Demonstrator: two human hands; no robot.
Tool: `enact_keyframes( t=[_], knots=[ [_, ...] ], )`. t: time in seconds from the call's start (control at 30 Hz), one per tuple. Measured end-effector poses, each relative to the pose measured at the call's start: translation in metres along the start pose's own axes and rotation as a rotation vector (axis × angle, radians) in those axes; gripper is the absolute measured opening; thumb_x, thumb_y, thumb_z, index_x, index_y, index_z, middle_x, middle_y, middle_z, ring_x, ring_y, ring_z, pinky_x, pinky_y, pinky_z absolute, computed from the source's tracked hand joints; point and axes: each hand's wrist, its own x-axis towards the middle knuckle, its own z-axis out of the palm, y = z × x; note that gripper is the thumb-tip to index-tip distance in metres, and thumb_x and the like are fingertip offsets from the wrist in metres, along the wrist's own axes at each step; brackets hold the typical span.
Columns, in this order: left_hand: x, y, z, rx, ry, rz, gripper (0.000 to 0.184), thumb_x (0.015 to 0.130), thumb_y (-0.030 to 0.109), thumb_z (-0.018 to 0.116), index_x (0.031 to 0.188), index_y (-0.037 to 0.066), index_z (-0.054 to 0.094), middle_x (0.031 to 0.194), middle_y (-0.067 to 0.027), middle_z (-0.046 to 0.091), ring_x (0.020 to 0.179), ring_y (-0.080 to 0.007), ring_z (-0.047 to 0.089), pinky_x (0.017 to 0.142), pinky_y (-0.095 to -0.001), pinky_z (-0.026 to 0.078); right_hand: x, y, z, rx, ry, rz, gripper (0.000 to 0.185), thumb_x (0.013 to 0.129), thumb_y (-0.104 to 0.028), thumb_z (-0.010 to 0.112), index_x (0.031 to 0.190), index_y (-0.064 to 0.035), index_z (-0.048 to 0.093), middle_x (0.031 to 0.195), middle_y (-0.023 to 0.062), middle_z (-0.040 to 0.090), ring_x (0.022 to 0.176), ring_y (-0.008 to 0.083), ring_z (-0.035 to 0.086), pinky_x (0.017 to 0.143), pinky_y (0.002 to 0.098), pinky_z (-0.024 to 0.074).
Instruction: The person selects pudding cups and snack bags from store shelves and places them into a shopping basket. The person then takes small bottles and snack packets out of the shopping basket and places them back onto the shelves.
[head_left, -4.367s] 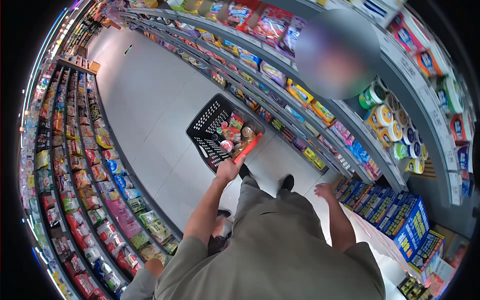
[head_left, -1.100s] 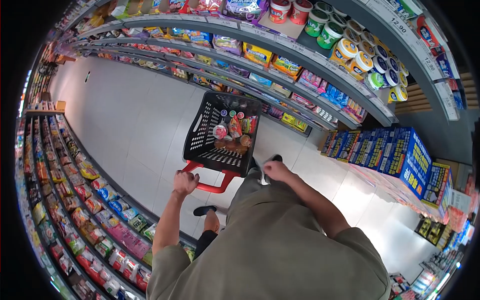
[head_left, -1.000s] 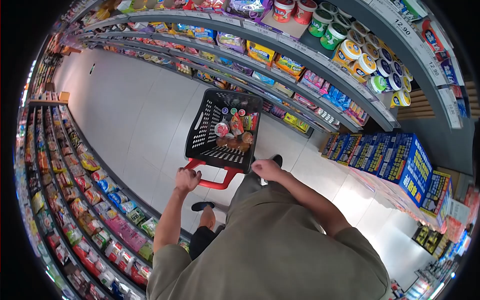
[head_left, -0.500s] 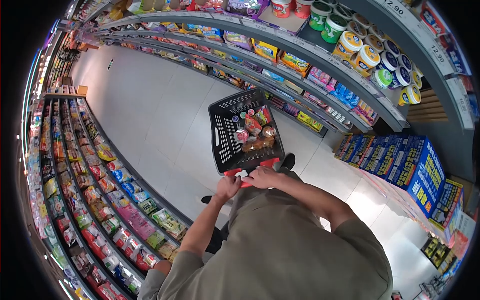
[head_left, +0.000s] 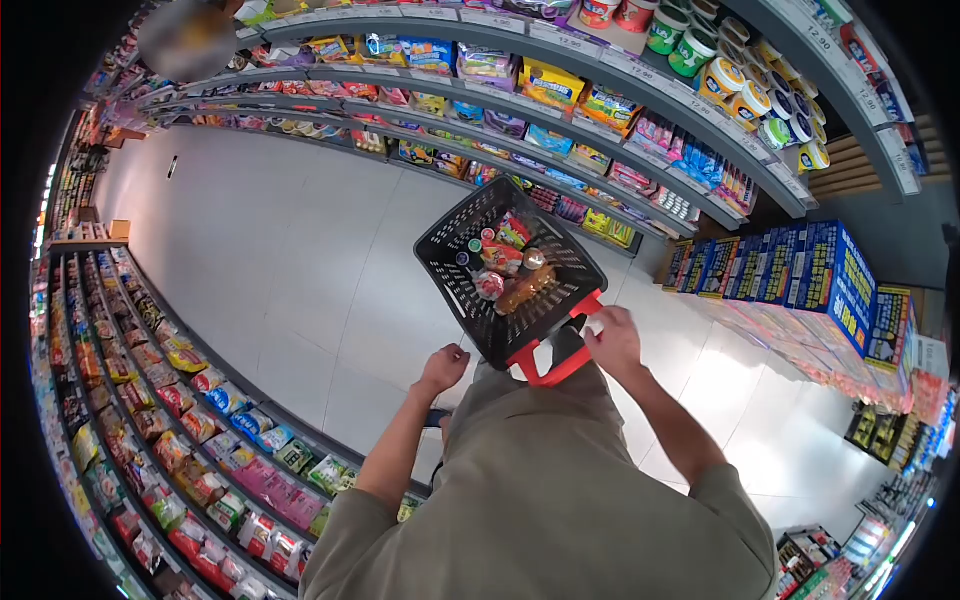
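Black basket [head_left: 462, 297] with its red handle [head_left: 548, 377], seen from above. The basket lies at twelve o'clock from the wearer's torso, its handle end turned toward five o'clock; whether its base rests on the floor [head_left: 300, 250] cannot be told. Clock positions below are read from the basket's centre. The right hand [head_left: 612, 338], at four o'clock, has its fingers bent about the right arm of the handle; how firmly they press is hidden. The left hand [head_left: 446, 368], at seven o'clock, is loosely curled, apart from the basket, with nothing visible in it; whether its fingertips meet the palm cannot be told.

Handling (judged): the perforated walls look like stiff plastic, firm and not fragile. The part-filled load appears modest. The smooth handle probably slips little; its crossbar, at five o'clock, offers the most balanced hold, whereas one side arm alone may let the basket swing or twist. Among the contents, the brown pack [head_left: 526, 291] at five o'clock and the red packet [head_left: 501, 259] near the middle seem soft and crushable; the round-lidded container [head_left: 536, 259] at three o'clock seems stiffer and liable to roll.
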Motion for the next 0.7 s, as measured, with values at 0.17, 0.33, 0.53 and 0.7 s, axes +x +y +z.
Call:
enact_keyframes(
  t=[0.17, 0.33, 0.53, 0.7],
  knots=[
    [0.012, -0.097, -0.025, 0.115, -0.048, -0.013, 0.038, 0.088, 0.038, 0.057, 0.096, 0.003, 0.069, 0.087, -0.0186, 0.072, 0.088, -0.036, 0.069, 0.084, -0.0421, 0.053, -0.028, -0.021, 0.057, 1.235, 0.375, 0.973, 0.056, 0.085, -0.03, 0.075, 0.124, 0.0, 0.047, 0.104, 0.0146, 0.063, 0.092, 0.0292, 0.065, 0.084, 0.0434, 0.0538],
    [0.026, -0.12, -0.045, 0.052, -0.265, -0.151, 0.031, 0.09, 0.032, 0.058, 0.095, 0.003, 0.067, 0.076, -0.0078, 0.071, 0.07, -0.017, 0.068, 0.065, -0.0317, 0.053, -0.026, -0.044, 0.091, 1.832, 0.539, 0.918, 0.034, 0.092, -0.035, 0.068, 0.076, -0.0125, 0.048, 0.063, -0.0017, 0.042, 0.053, 0.0123, 0.042, 0.049, 0.0298, 0.0396],
    [0.033, -0.1, -0.076, -0.086, -0.164, -0.245, 0.029, 0.09, 0.028, 0.058, 0.095, 0.0, 0.066, 0.073, -0.009, 0.069, 0.065, -0.0163, 0.066, 0.06, -0.0301, 0.052, -0.027, -0.037, 0.082, 1.826, 0.658, 0.95, 0.036, 0.092, -0.037, 0.068, 0.074, -0.0151, 0.044, 0.057, -0.0055, 0.036, 0.045, 0.0081, 0.034, 0.043, 0.026, 0.0301],
    [0.027, -0.111, -0.105, -0.154, -0.193, 0.0, 0.029, 0.094, 0.025, 0.055, 0.094, -0.002, 0.064, 0.075, -0.0114, 0.069, 0.061, -0.0176, 0.065, 0.057, -0.0309, 0.051, -0.037, -0.021, 0.081, 1.767, 0.738, 0.905, 0.038, 0.092, -0.04, 0.068, 0.074, -0.0148, 0.045, 0.054, -0.0066, 0.035, 0.043, 0.0072, 0.033, 0.041, 0.0253, 0.0297]
  ],
)
